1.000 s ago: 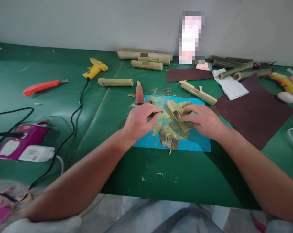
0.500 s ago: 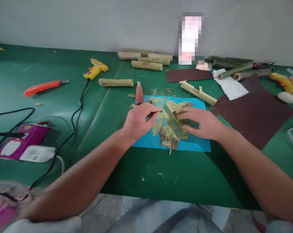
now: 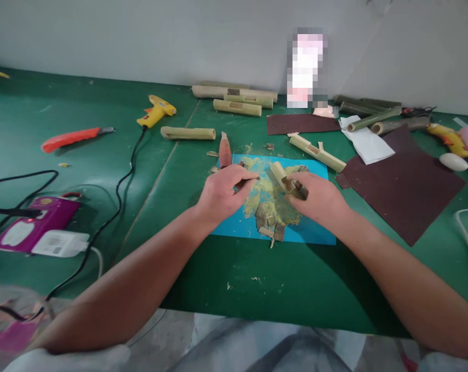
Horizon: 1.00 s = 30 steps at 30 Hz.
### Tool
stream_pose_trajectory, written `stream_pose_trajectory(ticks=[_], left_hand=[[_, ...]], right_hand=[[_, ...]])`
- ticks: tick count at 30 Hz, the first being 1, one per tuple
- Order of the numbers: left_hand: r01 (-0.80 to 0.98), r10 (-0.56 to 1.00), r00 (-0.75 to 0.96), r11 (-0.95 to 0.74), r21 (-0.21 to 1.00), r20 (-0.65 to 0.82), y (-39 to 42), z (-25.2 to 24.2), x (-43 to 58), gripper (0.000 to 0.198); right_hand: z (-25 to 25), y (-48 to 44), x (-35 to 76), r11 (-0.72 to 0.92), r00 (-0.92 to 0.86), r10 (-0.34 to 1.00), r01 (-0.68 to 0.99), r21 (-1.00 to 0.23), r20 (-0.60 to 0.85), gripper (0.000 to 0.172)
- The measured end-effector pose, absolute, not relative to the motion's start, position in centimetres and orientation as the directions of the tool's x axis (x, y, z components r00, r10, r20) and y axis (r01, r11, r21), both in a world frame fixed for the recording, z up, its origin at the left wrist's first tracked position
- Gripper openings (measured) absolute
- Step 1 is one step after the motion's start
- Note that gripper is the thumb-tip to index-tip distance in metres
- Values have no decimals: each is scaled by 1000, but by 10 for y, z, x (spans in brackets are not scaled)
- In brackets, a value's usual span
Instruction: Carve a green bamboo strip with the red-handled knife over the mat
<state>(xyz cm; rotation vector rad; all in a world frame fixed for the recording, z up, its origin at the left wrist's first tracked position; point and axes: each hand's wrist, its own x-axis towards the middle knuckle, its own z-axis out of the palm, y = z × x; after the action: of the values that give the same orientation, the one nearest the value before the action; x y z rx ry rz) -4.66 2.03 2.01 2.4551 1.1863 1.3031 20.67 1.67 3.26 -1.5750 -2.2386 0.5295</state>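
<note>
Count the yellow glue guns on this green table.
2. One glue gun lies back left of the blue mat, its black cord trailing forward. The second glue gun lies at the far right, beside a white egg-shaped object. More may sit outside the view.

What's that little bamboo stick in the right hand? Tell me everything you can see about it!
The short pale green bamboo tube looks like dry, tan-green bamboo, with a rectangular slot cut into its side. It slants away and to the left, over the yellowish shavings piled on the blue mat. The right hand pinches its near end with its fingers; its far end sticks out free.
</note>
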Motion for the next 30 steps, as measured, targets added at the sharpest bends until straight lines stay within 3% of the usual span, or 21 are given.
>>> stream_pose_trajectory(ticks=[5,10,13,23,30], left_hand=[[585,683,319,-687,430,657,20,21,-46,11],[592,688,313,-681,432,655,21,20,-47,13],[605,699,308,-668,433,646,21,19,-47,14],[605,712,301,-657,450,635,21,21,-47,14],[622,739,291,-629,467,607,20,20,-48,15]], right_hand=[[36,15,206,206,-197,977,802,-561,78,55],[39,18,213,261,-93,961,614,-745,259,61],[38,21,217,301,-66,946,536,-788,317,57],[29,22,219,356,-81,924,533,-768,373,42],[16,24,221,434,-195,891,626,-648,410,29]])
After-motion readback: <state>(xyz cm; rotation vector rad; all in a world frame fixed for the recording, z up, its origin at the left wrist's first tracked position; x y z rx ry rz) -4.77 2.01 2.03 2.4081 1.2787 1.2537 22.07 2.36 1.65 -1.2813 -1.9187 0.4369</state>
